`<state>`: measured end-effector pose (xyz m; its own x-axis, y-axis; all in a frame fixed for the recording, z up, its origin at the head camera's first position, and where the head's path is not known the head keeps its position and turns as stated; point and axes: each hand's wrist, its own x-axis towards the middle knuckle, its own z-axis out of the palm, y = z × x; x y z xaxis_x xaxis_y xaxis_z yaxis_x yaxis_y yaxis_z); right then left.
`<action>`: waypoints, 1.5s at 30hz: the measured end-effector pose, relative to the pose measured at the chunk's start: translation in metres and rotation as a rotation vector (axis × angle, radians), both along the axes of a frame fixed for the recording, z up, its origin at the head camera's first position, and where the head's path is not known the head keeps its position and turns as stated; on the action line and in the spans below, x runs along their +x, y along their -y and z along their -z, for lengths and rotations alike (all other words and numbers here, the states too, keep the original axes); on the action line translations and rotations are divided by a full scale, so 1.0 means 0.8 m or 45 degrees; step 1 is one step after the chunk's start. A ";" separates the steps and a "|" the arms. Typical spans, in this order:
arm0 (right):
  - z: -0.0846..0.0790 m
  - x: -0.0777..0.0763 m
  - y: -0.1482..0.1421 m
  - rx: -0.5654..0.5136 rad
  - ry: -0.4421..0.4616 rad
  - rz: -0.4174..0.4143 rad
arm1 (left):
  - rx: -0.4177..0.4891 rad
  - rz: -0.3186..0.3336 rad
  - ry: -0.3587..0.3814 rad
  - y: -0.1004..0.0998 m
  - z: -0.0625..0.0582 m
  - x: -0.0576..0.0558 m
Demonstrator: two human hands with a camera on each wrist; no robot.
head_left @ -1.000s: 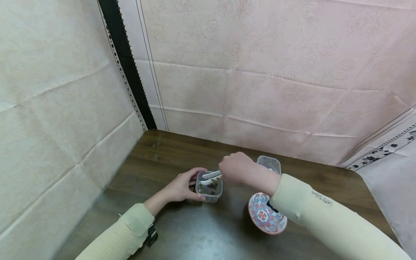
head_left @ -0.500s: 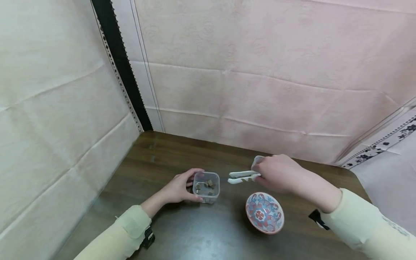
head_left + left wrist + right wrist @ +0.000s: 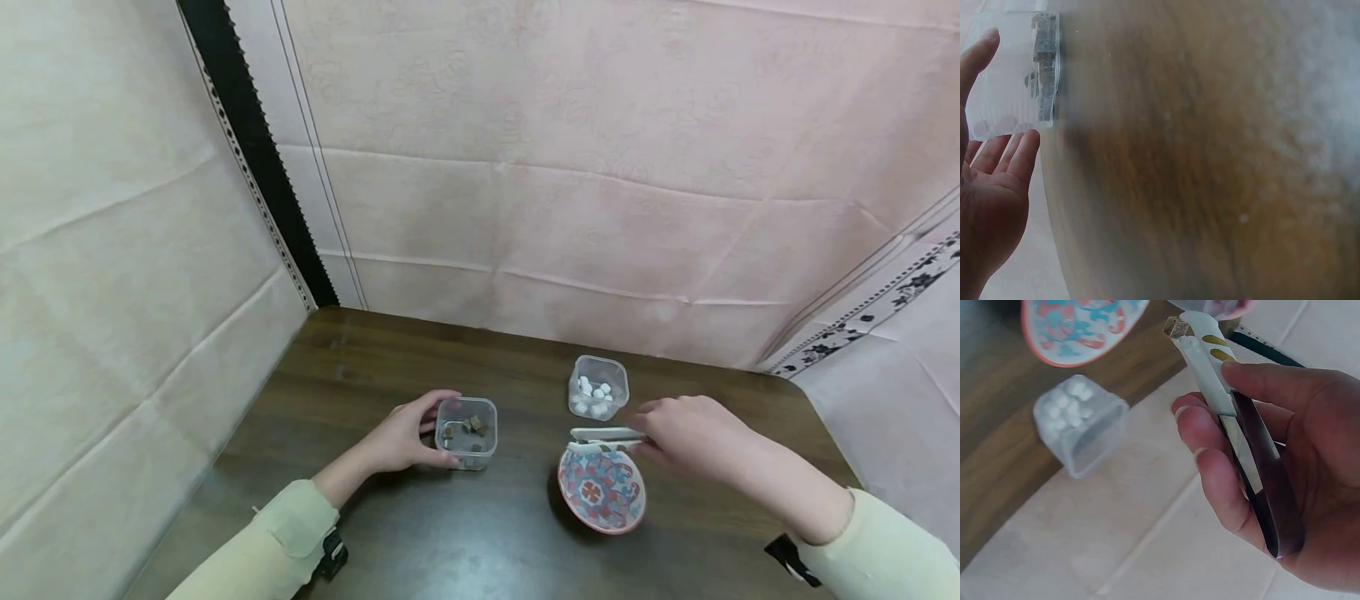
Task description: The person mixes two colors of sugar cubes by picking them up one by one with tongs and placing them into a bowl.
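Observation:
My left hand (image 3: 401,437) grips the side of a clear plastic container (image 3: 474,462), thumb near and fingers at the far side. Several small brown cubes (image 3: 475,425) lie on its bottom. In my right hand (image 3: 693,433) is a pair of tongs (image 3: 1210,384) with white tips and a dark, shiny handle. A brown cube (image 3: 1175,327) is pinched at the tongs' tips in the right wrist view. In the head view the tips overlap the far rim of a red-and-blue patterned bowl (image 3: 600,492), which shows no pieces inside.
Behind the bowl stands a second clear container (image 3: 622,387) with several white pieces (image 3: 597,390). The dark wooden table (image 3: 397,358) ends at a cloth-covered back wall (image 3: 570,250), with another cloth wall on the left.
My right hand has carried the tongs rightward from above the left container to the bowl's far rim, uncovering the container of white pieces. My left hand keeps its hold.

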<state>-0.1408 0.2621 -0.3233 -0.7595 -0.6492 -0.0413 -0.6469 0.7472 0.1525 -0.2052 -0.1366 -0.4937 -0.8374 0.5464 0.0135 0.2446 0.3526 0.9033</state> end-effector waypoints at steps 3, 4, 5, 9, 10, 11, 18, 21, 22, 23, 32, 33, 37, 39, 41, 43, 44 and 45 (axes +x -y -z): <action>0.010 0.005 -0.010 -0.009 0.014 0.000 | 0.013 0.011 0.000 0.001 0.000 0.000; 0.013 0.006 -0.012 -0.015 0.021 0.001 | 0.017 0.013 0.000 0.001 0.000 0.000; 0.016 0.007 -0.014 -0.017 0.022 0.001 | 0.020 0.014 -0.002 0.001 0.000 0.000; 0.030 0.008 -0.018 -0.008 0.034 0.009 | 0.012 0.009 -0.006 0.001 0.000 0.000; 0.034 0.008 -0.018 -0.002 0.036 0.007 | 0.010 0.007 -0.005 0.001 0.000 0.000; 0.038 0.008 -0.018 0.006 0.043 0.011 | 0.007 0.007 -0.004 0.001 0.000 0.000; 0.055 0.009 -0.014 0.042 0.098 0.058 | 0.003 0.005 -0.001 0.001 -0.001 0.000; 0.057 0.008 -0.011 0.048 0.123 0.073 | 0.000 0.005 0.001 0.001 -0.001 0.000; 0.058 0.007 -0.011 0.053 0.138 0.078 | -0.003 0.004 0.000 0.001 -0.002 0.000; 0.058 0.006 -0.010 0.060 0.154 0.087 | -0.005 0.003 0.002 0.001 -0.002 0.000; 0.055 -0.007 -0.002 0.114 0.322 0.186 | -0.007 0.008 -0.011 0.000 -0.001 0.000; 0.055 -0.008 -0.001 0.120 0.334 0.189 | -0.007 0.009 -0.015 0.001 -0.001 0.000; 0.051 -0.010 0.004 0.142 0.386 0.211 | 0.001 0.019 -0.031 0.001 -0.001 0.000; 0.047 -0.012 0.007 0.150 0.412 0.224 | 0.010 0.024 -0.038 0.001 -0.001 0.000; 0.046 -0.015 0.010 0.164 0.438 0.240 | 0.016 0.024 -0.032 0.001 -0.001 0.000; 0.045 -0.017 0.012 0.169 0.455 0.254 | 0.015 0.024 -0.030 0.001 0.000 0.000; 0.045 -0.018 0.013 0.167 0.466 0.265 | 0.016 0.025 -0.032 0.001 0.000 0.000; 0.046 -0.019 0.014 0.166 0.476 0.276 | 0.013 0.022 -0.028 0.001 0.000 0.000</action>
<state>-0.1560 0.2507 -0.3600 -0.7948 -0.4477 -0.4097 -0.5061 0.8615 0.0403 -0.2049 -0.1374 -0.4938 -0.8273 0.5605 0.0377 0.2705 0.3386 0.9012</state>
